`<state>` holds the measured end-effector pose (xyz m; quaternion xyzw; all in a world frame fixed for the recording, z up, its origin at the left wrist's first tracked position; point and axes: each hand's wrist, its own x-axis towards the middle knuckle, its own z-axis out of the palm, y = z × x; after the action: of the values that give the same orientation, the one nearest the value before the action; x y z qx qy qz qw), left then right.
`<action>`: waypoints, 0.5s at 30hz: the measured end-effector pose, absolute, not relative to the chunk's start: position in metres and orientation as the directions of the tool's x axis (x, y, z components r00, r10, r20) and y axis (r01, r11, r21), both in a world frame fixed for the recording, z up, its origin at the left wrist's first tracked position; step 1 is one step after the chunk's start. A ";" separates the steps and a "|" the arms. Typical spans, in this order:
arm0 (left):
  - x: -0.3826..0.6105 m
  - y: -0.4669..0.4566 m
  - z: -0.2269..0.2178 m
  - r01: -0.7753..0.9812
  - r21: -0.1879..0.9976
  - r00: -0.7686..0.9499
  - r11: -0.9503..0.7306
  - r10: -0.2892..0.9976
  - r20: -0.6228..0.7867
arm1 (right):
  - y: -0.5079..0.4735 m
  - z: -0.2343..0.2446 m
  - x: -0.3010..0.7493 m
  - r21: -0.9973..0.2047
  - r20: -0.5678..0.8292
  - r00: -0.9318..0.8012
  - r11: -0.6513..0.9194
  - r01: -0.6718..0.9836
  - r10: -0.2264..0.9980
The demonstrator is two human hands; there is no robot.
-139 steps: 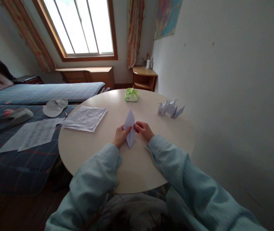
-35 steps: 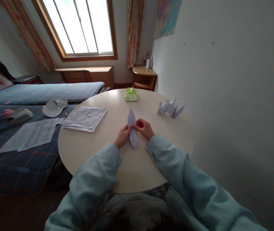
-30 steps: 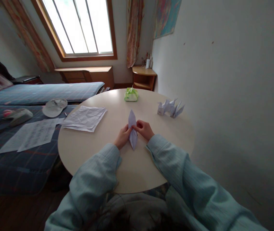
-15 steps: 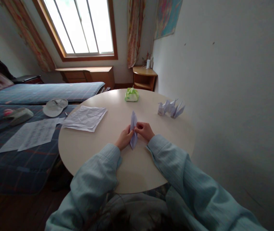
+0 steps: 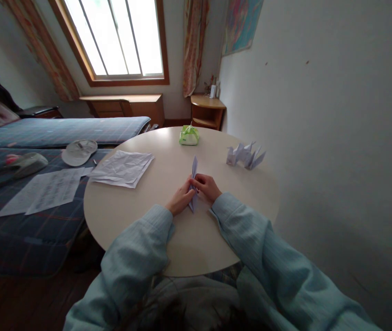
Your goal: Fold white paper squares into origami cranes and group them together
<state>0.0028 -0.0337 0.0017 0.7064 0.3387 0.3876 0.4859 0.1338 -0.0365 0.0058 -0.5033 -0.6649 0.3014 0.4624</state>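
Observation:
Over the middle of the round table, a narrow folded paper [image 5: 194, 166] with pointed ends stands between my hands, seen nearly edge-on. My left hand [image 5: 181, 197] is closed around its left side. At the paper's right side my right hand [image 5: 208, 186] pinches it, thumb and fingers near its middle. The fingers hide the paper's centre; its tips show above and below them.
Several folded paper figures [image 5: 245, 155] stand at the right of the table [image 5: 140, 243]. A green packet of tissues [image 5: 189, 135] sits at the back. Creased white sheets [image 5: 123, 168] lie at the left edge, beside a bed with printed pages [image 5: 49, 191] and a cap [image 5: 79, 152].
The folded paper has turned to show a thinner edge and shifted slightly right. My left hand has moved a little to the right with it; my right hand stays almost in place.

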 end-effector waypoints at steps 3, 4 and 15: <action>0.003 -0.033 0.000 0.080 0.947 0.478 -0.312 0.846 0.238 | -0.037 0.006 0.134 -0.883 0.294 -0.074 0.300 0.361 0.953; 0.002 -0.032 -0.001 0.067 0.949 0.474 -0.309 0.847 0.242 | -0.037 0.006 0.134 -0.885 0.291 -0.076 0.298 0.357 0.954; 0.003 -0.030 -0.001 -0.030 0.978 0.458 -0.205 0.867 0.196 | -0.034 0.004 0.134 -0.877 0.296 -0.070 0.300 0.374 0.953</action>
<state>0.0032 -0.0302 -0.0015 0.6579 0.3182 0.4119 0.5443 0.1343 -0.0339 0.0035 -0.5017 -0.6611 0.3133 0.4616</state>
